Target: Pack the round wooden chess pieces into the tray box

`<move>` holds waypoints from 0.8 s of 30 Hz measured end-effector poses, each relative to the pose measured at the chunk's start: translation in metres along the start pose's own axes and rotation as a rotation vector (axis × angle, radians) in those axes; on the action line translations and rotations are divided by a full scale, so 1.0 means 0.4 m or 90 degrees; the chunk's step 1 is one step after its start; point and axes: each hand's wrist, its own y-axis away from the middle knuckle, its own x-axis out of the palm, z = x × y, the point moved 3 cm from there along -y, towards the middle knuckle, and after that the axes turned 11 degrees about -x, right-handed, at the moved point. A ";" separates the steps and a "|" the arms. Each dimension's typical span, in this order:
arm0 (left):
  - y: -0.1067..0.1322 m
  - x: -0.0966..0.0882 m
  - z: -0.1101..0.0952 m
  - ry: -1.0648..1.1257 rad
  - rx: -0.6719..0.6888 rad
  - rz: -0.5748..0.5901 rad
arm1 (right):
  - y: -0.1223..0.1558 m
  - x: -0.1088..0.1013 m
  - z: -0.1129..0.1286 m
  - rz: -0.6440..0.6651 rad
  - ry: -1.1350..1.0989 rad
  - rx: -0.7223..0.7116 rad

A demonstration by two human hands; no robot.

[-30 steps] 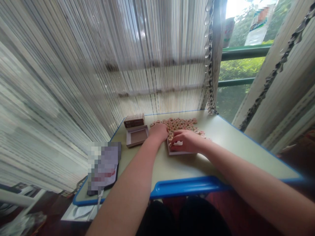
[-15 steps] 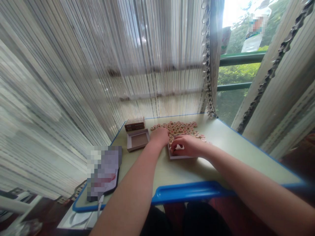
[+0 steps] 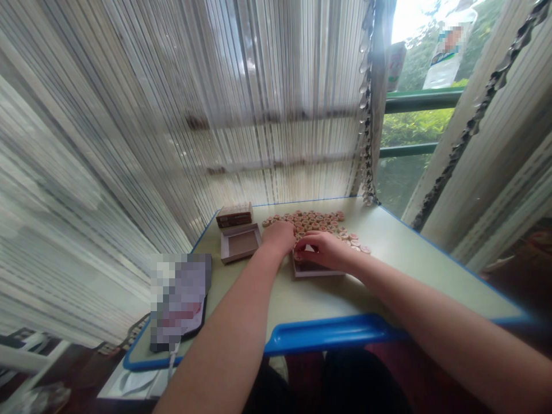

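Observation:
A spread of round wooden Chinese chess pieces (image 3: 317, 221) covers the far middle of the table. My left hand (image 3: 279, 237) is curled at the near left edge of these pieces, its fingertips mostly hidden behind the hand. Right of it, my right hand (image 3: 323, 249) is over a shallow open box (image 3: 319, 274). Thumb and fingers there pinch a chess piece (image 3: 298, 257) at the box's left side. My right hand covers much of the box's inside.
Left of my hands lies another shallow open box (image 3: 241, 244), with a small printed carton (image 3: 234, 215) behind it. A tablet-like device (image 3: 183, 302) with a white cable rests at the table's left edge. The table (image 3: 414, 259) has a blue rim; string curtains (image 3: 276, 86) hang beyond.
My right hand has shifted slightly up and left, its fingers now at the box's left side with a chess piece. My left hand stays almost in place.

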 end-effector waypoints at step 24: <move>0.005 0.004 0.004 -0.004 -0.007 -0.010 | 0.017 -0.057 0.017 0.164 0.061 0.055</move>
